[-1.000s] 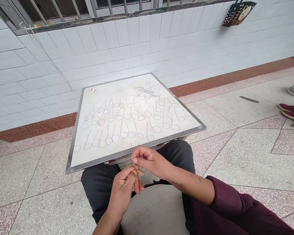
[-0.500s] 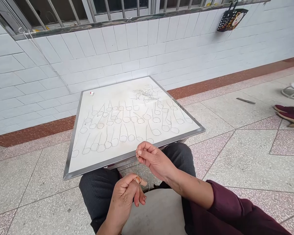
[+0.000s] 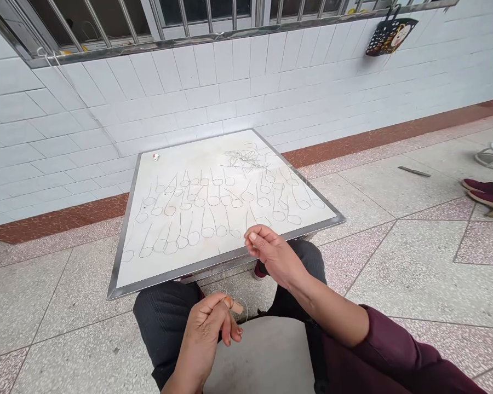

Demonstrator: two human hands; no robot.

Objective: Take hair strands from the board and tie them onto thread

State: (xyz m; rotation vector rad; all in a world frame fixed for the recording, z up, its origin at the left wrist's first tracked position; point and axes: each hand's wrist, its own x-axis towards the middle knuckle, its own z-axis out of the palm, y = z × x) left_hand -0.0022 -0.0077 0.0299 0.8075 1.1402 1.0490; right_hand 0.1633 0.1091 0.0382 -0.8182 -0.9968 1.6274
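My left hand (image 3: 209, 328), low over my lap, is closed in a pinch on a thin wire (image 3: 225, 282). One straight length of this wire rises toward the table's front edge, and a curved part bows out to the right of the fingers. A short tan piece (image 3: 237, 307) sticks out from the same fingertips; its full shape is hidden. My right hand (image 3: 273, 257) is up at the table's near edge, thumb and fingers pressed together, apart from the wire, with nothing visible in them. Rows of looped wires (image 3: 207, 232) with straight tails lie on the white table (image 3: 160, 271).
A tangle of straight wires (image 3: 246, 158) lies at the table's back right, and a small white-and-red object (image 3: 155, 157) at its back left. A dark basket (image 3: 390, 37) hangs from the window bars. Another person's shoes (image 3: 487, 191) are at the right, near a flat strip (image 3: 414, 171) on the floor.
My right hand has moved up and to the right and let go of the wire's upper part. That end now stands free, leaning left. My left hand stays nearly in place.
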